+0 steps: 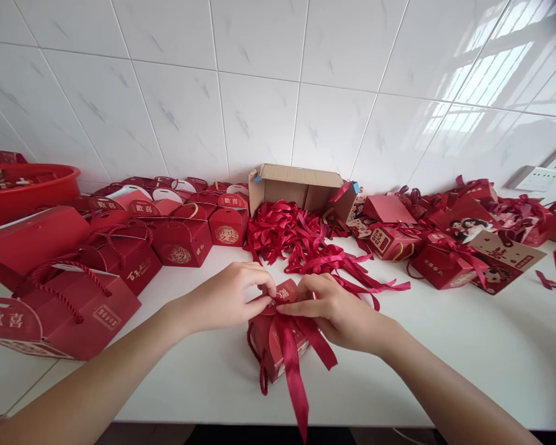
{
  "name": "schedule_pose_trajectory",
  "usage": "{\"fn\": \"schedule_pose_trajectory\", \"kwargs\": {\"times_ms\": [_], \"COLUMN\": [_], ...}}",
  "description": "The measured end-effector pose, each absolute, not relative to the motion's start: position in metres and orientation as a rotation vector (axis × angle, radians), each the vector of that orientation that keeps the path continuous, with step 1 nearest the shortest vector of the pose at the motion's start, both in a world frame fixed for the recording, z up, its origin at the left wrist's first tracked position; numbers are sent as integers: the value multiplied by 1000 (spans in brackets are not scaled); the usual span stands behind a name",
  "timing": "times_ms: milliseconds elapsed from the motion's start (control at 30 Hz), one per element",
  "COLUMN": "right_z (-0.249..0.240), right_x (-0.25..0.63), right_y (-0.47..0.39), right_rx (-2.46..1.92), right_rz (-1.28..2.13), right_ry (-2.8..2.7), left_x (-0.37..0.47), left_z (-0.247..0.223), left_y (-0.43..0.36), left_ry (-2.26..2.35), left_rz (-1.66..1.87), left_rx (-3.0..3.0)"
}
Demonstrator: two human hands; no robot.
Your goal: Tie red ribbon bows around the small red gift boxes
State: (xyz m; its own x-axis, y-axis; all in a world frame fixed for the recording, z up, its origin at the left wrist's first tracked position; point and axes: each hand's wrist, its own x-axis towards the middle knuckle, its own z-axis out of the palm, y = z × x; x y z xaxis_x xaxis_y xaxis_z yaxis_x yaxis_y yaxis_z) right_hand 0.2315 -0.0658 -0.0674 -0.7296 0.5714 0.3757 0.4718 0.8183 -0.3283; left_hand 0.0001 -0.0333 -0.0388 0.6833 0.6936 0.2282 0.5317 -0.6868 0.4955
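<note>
A small red gift box (272,349) with a twisted cord handle stands on the white table in front of me. A dark red ribbon (293,371) lies across its top, its tails hanging down the near side. My left hand (234,296) pinches the ribbon at the top of the box, thumb and index finger close together. From the other side my right hand (336,312) grips the ribbon too, its fingertips almost touching the left ones. The fingers partly cover where the ribbon crosses.
Behind the box, a pile of loose red ribbons (291,232) spills from an open cardboard box (301,176). Several red gift boxes (185,238) crowd the left, near a red basin (32,191). Beribboned boxes (449,262) sit at right, below a power strip (535,179).
</note>
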Motion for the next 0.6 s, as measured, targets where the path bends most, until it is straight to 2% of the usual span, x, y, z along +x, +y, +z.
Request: {"fn": "schedule_pose_trajectory", "kwargs": {"times_ms": [367,600], "right_z": [-79,-83], "right_x": [233,230], "right_y": [-63,-60], "right_rx": [-714,-668], "right_rz": [317,357], "right_ry": [-2493,-2437], "left_x": [-3,-1], "left_z": [-36,-43], "left_y": [-34,-26], "left_ry": [815,632], "left_rz": [282,342], "left_rx": [2406,2189]}}
